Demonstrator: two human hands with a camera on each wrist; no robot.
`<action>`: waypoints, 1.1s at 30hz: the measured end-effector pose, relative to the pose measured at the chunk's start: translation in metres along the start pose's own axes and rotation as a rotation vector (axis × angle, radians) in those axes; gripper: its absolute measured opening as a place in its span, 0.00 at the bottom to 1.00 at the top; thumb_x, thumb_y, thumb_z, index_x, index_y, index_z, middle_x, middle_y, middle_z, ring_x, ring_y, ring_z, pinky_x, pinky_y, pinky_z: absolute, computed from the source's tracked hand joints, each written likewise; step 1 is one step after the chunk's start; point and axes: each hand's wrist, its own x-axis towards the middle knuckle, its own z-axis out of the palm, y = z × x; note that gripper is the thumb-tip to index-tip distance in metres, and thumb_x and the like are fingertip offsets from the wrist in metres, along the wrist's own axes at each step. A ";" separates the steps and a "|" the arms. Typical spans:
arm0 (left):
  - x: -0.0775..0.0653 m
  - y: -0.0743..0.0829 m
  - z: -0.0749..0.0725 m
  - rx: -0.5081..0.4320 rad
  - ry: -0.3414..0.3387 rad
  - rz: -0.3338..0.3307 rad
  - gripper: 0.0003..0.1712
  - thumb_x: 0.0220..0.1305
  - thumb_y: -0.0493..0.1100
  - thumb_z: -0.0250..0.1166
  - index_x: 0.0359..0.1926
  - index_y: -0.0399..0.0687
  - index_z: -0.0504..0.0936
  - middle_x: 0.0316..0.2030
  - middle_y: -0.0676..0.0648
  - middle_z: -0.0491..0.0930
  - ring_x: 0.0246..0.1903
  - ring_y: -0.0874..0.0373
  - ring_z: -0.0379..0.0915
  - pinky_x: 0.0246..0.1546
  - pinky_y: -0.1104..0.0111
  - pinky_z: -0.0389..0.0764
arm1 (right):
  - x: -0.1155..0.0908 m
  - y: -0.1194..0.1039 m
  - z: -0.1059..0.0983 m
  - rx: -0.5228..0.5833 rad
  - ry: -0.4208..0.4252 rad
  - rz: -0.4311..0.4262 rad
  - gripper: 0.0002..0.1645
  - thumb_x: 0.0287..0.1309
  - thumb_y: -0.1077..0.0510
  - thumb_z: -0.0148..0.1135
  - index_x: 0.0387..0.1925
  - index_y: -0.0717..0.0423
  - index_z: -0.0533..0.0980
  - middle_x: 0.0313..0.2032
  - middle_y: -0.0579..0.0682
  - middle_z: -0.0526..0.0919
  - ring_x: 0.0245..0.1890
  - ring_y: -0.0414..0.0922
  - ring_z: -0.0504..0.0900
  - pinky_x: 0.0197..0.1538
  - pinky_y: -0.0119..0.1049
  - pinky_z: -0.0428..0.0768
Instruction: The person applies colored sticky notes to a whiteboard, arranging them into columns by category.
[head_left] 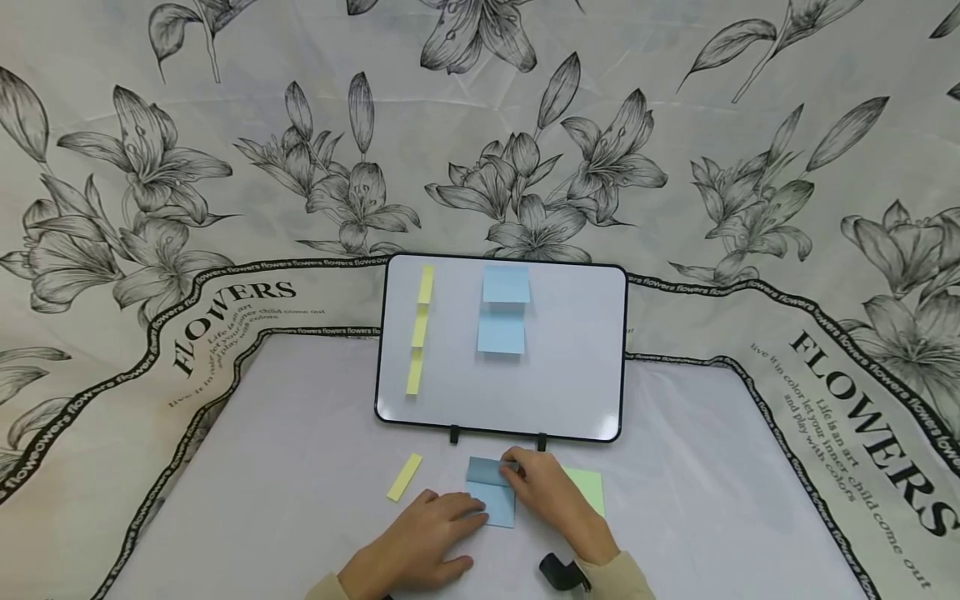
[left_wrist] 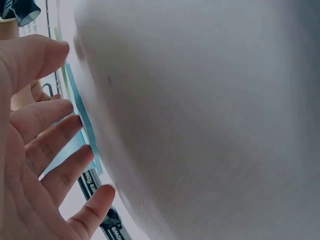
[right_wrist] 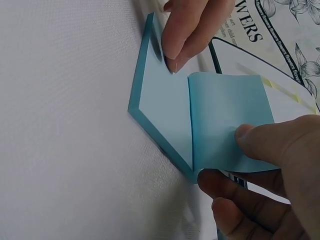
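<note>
A pad of light blue sticky notes (head_left: 499,510) lies on the white tabletop in front of the whiteboard. My right hand (head_left: 553,493) pinches the pad's top sheet (right_wrist: 220,112) between thumb and fingers. That sheet is lifted and folded back, still joined to the pad along one edge, as the right wrist view shows. My left hand (head_left: 423,537) rests its extended fingertips on the pad's near left side and grips nothing. In the left wrist view its fingers (left_wrist: 65,172) are spread beside the pad's blue edge.
A whiteboard (head_left: 573,350) stands behind the pad, bearing three yellow strips (head_left: 419,325) and two blue notes (head_left: 502,332). One yellow strip (head_left: 405,477) lies left of the pad; a green pad (head_left: 591,487) lies right. A black object (head_left: 558,572) is by the right wrist.
</note>
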 end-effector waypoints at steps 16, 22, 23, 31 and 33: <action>0.008 -0.006 -0.011 -0.135 -0.132 -0.051 0.27 0.67 0.59 0.64 0.65 0.61 0.81 0.65 0.60 0.76 0.65 0.63 0.72 0.52 0.58 0.75 | 0.009 0.003 -0.005 -0.008 0.020 -0.033 0.03 0.66 0.61 0.68 0.40 0.55 0.83 0.32 0.47 0.88 0.28 0.33 0.79 0.31 0.27 0.79; 0.009 -0.007 -0.011 -0.127 -0.108 -0.046 0.29 0.57 0.42 0.64 0.63 0.59 0.82 0.62 0.61 0.78 0.64 0.64 0.73 0.51 0.59 0.76 | 0.016 0.001 -0.011 -0.041 0.055 -0.045 0.04 0.64 0.62 0.69 0.40 0.57 0.85 0.32 0.47 0.88 0.27 0.33 0.78 0.30 0.27 0.79; 0.009 -0.007 -0.011 -0.126 -0.103 -0.043 0.31 0.55 0.41 0.64 0.63 0.59 0.83 0.62 0.61 0.79 0.63 0.64 0.74 0.51 0.60 0.76 | 0.017 0.001 -0.012 -0.046 0.061 -0.047 0.04 0.64 0.62 0.69 0.40 0.58 0.85 0.33 0.48 0.88 0.27 0.33 0.78 0.30 0.27 0.79; 0.010 -0.007 -0.013 -0.131 -0.110 -0.038 0.31 0.53 0.40 0.63 0.61 0.58 0.84 0.62 0.60 0.79 0.63 0.65 0.74 0.50 0.63 0.76 | 0.033 0.004 -0.030 -0.042 0.198 -0.136 0.04 0.64 0.67 0.68 0.40 0.62 0.84 0.35 0.53 0.89 0.28 0.38 0.83 0.29 0.26 0.81; 0.010 -0.007 -0.014 -0.136 -0.116 -0.046 0.32 0.53 0.40 0.62 0.62 0.58 0.84 0.62 0.61 0.79 0.63 0.65 0.74 0.50 0.62 0.76 | 0.040 0.005 -0.041 -0.022 0.285 -0.184 0.04 0.63 0.69 0.67 0.40 0.63 0.83 0.35 0.55 0.89 0.27 0.40 0.85 0.27 0.27 0.81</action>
